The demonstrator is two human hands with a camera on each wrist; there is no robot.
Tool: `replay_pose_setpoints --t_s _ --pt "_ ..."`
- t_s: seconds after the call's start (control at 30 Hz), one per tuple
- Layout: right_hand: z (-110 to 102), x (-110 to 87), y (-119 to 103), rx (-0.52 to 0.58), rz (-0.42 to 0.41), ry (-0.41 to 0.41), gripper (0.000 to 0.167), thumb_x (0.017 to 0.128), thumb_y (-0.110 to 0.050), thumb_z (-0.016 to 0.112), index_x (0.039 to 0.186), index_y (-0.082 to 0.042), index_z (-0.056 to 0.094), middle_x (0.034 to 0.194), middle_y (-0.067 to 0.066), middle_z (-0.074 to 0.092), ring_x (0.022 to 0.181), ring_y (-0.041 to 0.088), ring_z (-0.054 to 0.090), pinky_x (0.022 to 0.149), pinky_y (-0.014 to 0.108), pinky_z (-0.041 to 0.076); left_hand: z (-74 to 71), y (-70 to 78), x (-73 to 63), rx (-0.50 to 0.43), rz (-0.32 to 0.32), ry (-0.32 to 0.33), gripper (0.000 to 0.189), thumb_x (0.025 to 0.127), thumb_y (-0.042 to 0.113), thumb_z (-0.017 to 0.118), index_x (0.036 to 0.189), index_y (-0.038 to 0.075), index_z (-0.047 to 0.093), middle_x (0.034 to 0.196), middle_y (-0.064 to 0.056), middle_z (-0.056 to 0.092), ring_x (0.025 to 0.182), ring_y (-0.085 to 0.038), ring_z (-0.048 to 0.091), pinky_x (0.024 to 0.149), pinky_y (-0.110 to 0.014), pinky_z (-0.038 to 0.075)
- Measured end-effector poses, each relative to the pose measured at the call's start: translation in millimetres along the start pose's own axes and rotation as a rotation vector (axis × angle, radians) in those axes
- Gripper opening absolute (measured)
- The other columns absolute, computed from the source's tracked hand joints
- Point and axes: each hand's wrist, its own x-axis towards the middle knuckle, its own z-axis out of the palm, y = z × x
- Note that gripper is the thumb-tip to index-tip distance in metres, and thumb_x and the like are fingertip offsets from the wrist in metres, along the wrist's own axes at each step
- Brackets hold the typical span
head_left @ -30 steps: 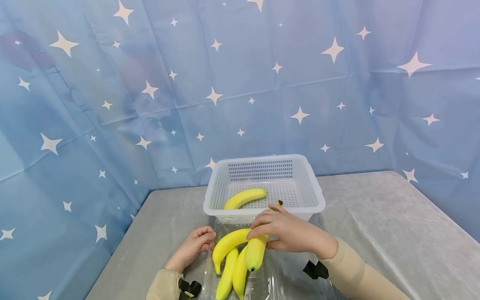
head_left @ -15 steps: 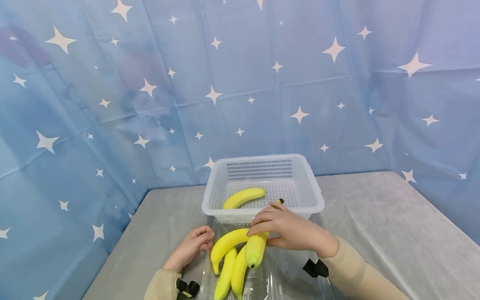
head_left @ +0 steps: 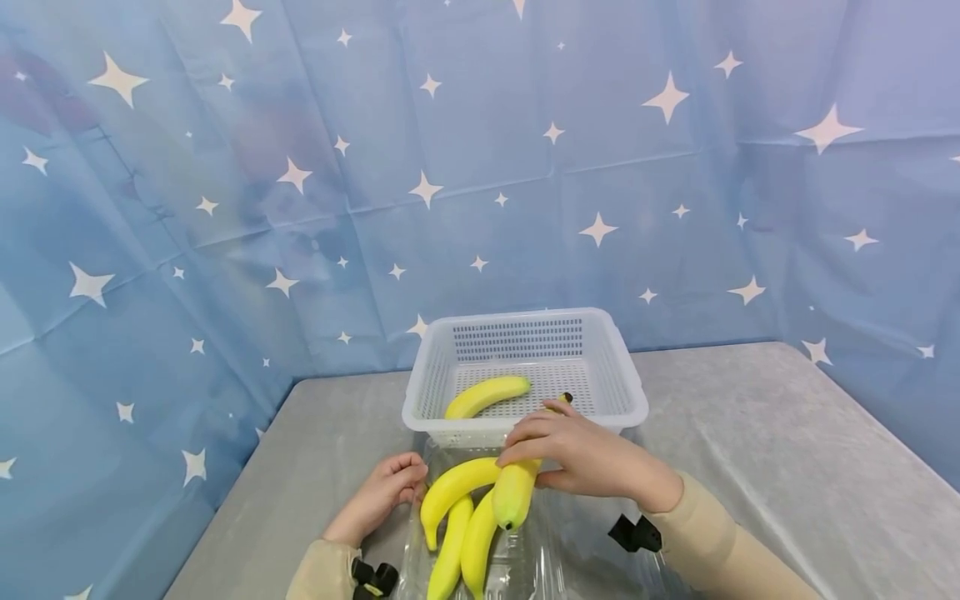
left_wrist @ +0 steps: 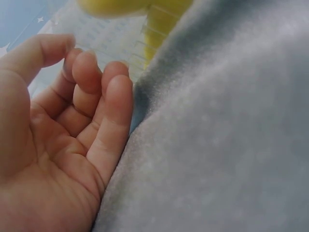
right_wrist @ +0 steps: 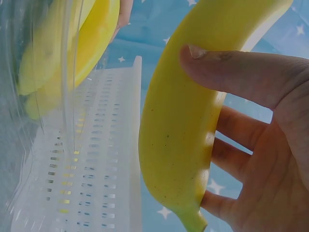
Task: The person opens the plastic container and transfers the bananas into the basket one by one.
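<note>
In the head view my right hand (head_left: 581, 454) holds a yellow banana (head_left: 515, 496) above the near rim of the white basket. The thumb lies on one side of this banana (right_wrist: 183, 111) and the fingers on the other in the right wrist view. Several more bananas (head_left: 453, 546) lie in a clear plastic container (head_left: 525, 575) in front of the basket. At that container's left edge my left hand (head_left: 386, 492) has curled fingers, and its thumb and index finger (left_wrist: 84, 70) pinch the thin clear rim.
Behind the container stands a white perforated basket (head_left: 637, 408) with one banana (head_left: 487, 396) inside. Grey cloth (head_left: 787, 442) covers the table. A blue curtain with white stars (head_left: 480, 167) hangs behind it.
My right hand and its banana have shifted slightly up and to the right, toward the basket. The left hand stays at the container's edge.
</note>
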Motion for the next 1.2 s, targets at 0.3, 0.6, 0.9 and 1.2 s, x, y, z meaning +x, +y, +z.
replay_pose_setpoints --t_s 0.3,0.6,0.9,1.2 --pt "-4.4 -0.1 -0.1 -0.007 -0.008 0.017 0.054 0.075 -0.005 0.082 0.122 -0.025 0.065 0.117 -0.007 0.062 0.11 0.014 0.056 0.095 0.063 0.036 -0.2 1.7 0.6 0.002 -0.006 -0.001 0.019 0.1 0.019 0.053 0.084 0.009 0.056 0.07 0.0 0.056 0.063 -0.012 0.056 0.063 -0.027 0.052" --pt "-3.8 -1.2 0.9 -0.01 -0.009 0.014 0.053 0.076 -0.007 0.082 0.122 -0.024 0.065 0.117 -0.007 0.062 0.11 0.014 0.057 0.094 0.062 0.037 -0.6 -3.0 -0.5 -0.007 -0.004 -0.005 0.019 0.101 0.017 0.051 0.084 0.01 0.056 0.07 0.001 0.056 0.062 -0.011 0.056 0.062 -0.027 0.052" --pt "-3.2 -1.8 4.7 -0.026 -0.01 0.032 0.056 0.074 -0.006 0.083 0.123 -0.026 0.065 0.117 -0.008 0.062 0.11 0.013 0.057 0.096 0.063 0.035 -0.2 0.5 0.7 0.002 -0.006 0.006 0.02 0.1 0.02 0.053 0.084 0.01 0.055 0.07 0.0 0.056 0.063 -0.012 0.056 0.063 -0.027 0.052" --pt "-6.9 -1.8 7.9 -0.038 -0.009 0.065 0.055 0.072 -0.006 0.084 0.12 -0.025 0.066 0.115 -0.007 0.063 0.108 0.014 0.058 0.093 0.062 0.036 -0.1 1.8 -0.4 0.005 -0.009 0.004 0.02 0.1 0.019 0.053 0.083 0.01 0.055 0.07 0.0 0.055 0.062 -0.012 0.055 0.063 -0.027 0.052"
